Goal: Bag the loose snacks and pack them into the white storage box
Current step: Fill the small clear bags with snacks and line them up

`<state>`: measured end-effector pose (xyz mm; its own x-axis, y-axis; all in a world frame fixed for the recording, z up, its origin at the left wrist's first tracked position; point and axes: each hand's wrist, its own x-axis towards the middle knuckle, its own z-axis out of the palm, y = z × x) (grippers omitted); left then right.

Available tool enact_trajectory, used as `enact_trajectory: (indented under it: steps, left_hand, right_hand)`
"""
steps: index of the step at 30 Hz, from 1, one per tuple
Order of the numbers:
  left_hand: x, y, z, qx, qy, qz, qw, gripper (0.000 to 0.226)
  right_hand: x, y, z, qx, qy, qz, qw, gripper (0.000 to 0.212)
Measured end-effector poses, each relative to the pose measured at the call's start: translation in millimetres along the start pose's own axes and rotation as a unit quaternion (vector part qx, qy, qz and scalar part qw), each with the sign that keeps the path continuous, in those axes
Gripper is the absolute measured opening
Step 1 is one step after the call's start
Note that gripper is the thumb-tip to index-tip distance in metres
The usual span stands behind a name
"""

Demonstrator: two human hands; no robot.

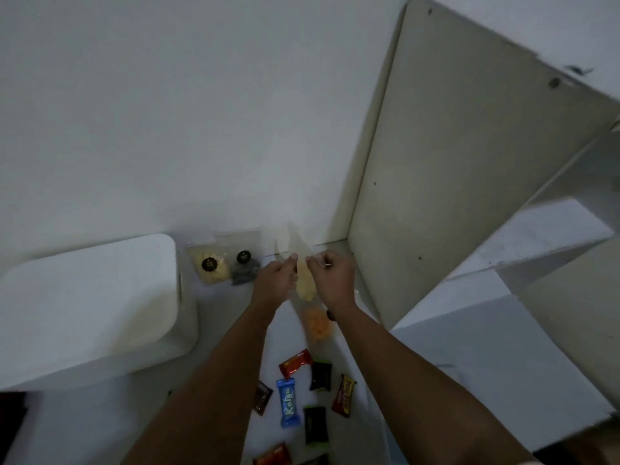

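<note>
My left hand (275, 280) and my right hand (330, 278) both pinch the top of a clear plastic bag (295, 250), held up above the white table. A pale yellow snack (304, 286) sits inside the bag between my hands. Below it lies another clear bag with orange snacks (317, 325). The white storage box (90, 307), lid on, stands at the left. Two bagged snacks with dark round labels (224, 266) lie beside the box against the wall. Several wrapped chocolate bars, among them a blue one (288, 402) and a red one (295, 362), are scattered near the front.
A beige cabinet panel (436, 179) rises at the right, with white shelf boards (523, 263) beyond it. The white wall closes the back. A dark object (13, 421) sits at the lower left edge.
</note>
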<state>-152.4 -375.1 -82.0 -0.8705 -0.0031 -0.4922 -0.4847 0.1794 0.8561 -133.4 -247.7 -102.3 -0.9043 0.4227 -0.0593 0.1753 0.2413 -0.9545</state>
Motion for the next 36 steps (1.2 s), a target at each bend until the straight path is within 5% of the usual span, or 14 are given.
enact_trajectory:
  steps: [9, 19, 26, 32, 36]
  left_hand:
    - [-111.8, -18.0, -63.2, -0.052, -0.029, -0.048, 0.997, 0.041]
    - [-208.7, -70.1, -103.7, -0.109, -0.025, -0.01, 0.994, 0.049]
    - [-234.0, -84.6, -108.7, -0.131, -0.031, 0.012, 0.991, 0.017]
    - [-242.3, -96.7, -112.6, -0.065, -0.072, 0.055, 0.994, 0.021]
    - [-244.2, -100.4, -112.4, -0.008, -0.122, 0.057, 0.991, 0.023]
  right_hand:
    - [-134.2, -28.5, -6.6, -0.041, -0.052, -0.122, 0.99, 0.02]
    - [-245.5, -31.8, -8.9, -0.068, -0.07, -0.148, 0.984, 0.023]
    - [-280.3, -31.6, -19.1, -0.109, -0.066, -0.167, 0.978, 0.017]
    - [-293.6, -28.4, -28.4, -0.015, -0.157, -0.074, 0.985, 0.036]
    - [-296.5, -26.6, -39.3, 0.01, -0.175, -0.018, 0.984, 0.019]
